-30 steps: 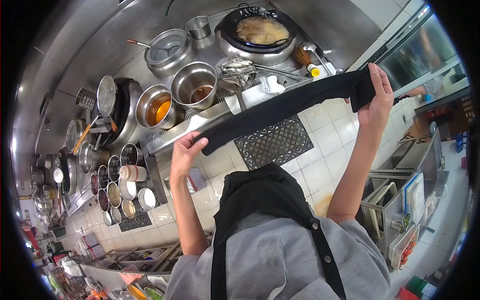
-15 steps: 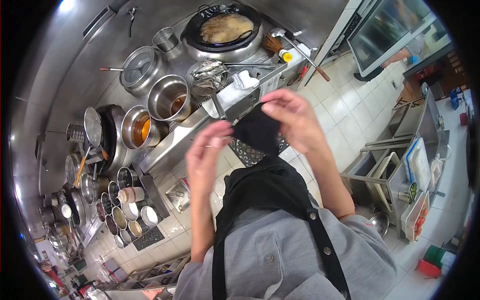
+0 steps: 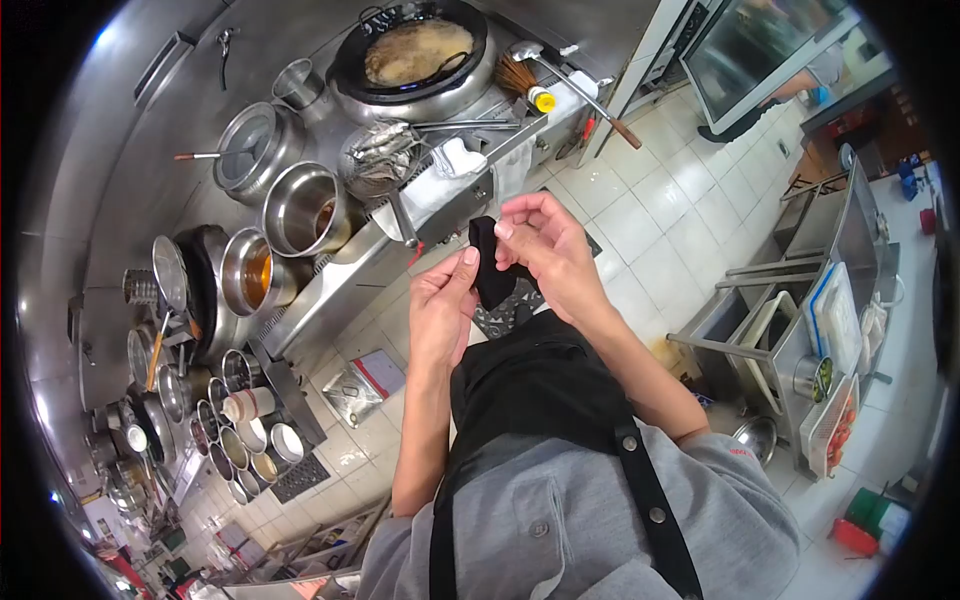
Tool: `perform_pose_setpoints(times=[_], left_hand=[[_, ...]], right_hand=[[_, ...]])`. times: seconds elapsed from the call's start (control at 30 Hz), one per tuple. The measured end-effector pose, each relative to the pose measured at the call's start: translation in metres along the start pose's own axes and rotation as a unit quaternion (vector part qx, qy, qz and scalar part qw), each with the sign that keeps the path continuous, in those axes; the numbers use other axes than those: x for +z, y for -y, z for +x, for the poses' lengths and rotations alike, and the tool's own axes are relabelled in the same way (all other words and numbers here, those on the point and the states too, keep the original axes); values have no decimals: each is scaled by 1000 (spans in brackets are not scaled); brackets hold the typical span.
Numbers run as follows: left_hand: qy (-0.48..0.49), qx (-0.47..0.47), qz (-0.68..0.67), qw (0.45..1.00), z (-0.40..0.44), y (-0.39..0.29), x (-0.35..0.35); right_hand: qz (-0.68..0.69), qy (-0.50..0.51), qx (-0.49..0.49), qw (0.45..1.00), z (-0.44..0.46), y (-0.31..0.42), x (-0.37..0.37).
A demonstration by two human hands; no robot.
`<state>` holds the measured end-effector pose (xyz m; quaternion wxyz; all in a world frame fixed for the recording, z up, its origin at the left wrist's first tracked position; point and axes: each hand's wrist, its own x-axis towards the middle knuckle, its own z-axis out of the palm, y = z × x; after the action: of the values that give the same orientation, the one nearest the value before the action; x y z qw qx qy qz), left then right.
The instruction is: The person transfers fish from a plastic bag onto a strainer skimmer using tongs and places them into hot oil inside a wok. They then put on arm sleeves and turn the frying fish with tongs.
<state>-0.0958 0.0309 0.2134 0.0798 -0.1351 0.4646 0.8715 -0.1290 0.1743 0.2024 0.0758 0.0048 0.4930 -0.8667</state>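
A piece of black cloth point(image 3: 490, 268), which looks like a folded face mask, is held up in front of my black apron point(image 3: 530, 390). My left hand point(image 3: 442, 310) pinches its left side between thumb and fingers. On the other side, my right hand point(image 3: 550, 255) has thumb and fingertips closed at the cloth's right edge. The cloth is narrow and bunched, and part of it is hidden behind my right fingers.
A wok point(image 3: 420, 55) with bubbling oil sits on the stove at the top. Beside it are a strainer of fish point(image 3: 380, 155), steel pots point(image 3: 308, 210) and a long-handled ladle point(image 3: 575, 85). A steel rack point(image 3: 745, 350) stands right, on a tiled floor point(image 3: 640, 215).
The black cloth was spread wider between my hands and is now folded narrower. My left hand has moved right and closed on it. The stove has shifted left in view.
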Motion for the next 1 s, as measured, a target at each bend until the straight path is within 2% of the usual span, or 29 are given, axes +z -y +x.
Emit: perform_pose_setpoints(times=[0.1, 0.13, 0.17, 0.23, 0.33, 0.47, 0.5, 0.57, 0.6, 0.67, 0.73, 0.8, 0.9, 0.93, 1.0], left_hand=[[-36, -1, 36, 999, 7, 27, -8], [-44, 5, 58, 997, 11, 42, -17], [-54, 19, 165, 985, 14, 58, -31], [-71, 28, 318, 945, 7, 43, -13], [-127, 63, 310, 940, 13, 61, -24], [-198, 106, 430, 875, 19, 65, -36], [-197, 110, 453, 862, 20, 65, -36], [-190, 121, 499, 837, 18, 65, -37], [-178, 91, 515, 834, 18, 65, -41], [-205, 171, 500, 824, 19, 78, -54], [-214, 187, 488, 825, 10, 80, -63], [-209, 135, 481, 840, -11, 62, -57], [-159, -10, 546, 822, -19, 58, -55], [-131, -26, 554, 822, -13, 65, -67], [-117, -69, 281, 950, 2, 99, -101]], right_hand=[[-199, -33, -30, 979, -4, -12, -10], [-301, -34, -26, 953, -4, -22, -18], [-350, -55, -4, 935, -6, -20, -16], [-253, -51, 70, 964, -3, -41, -37], [-135, -53, 87, 986, -3, -65, -54], [-337, -21, 72, 939, -9, -89, -71], [-392, -31, 40, 919, -8, -85, -67], [-400, -56, 13, 915, -2, -90, -64], [-380, -56, 14, 923, 1, -91, -61], [-352, -42, -10, 935, 1, -101, -52], [-362, -24, -49, 931, 1, -104, -43], [-349, -1, -44, 936, -3, -109, -34], [-342, 41, -35, 938, -15, -113, -21], [-339, 57, -33, 939, -17, -114, -18], [-366, 76, -26, 927, -21, -118, -18]])
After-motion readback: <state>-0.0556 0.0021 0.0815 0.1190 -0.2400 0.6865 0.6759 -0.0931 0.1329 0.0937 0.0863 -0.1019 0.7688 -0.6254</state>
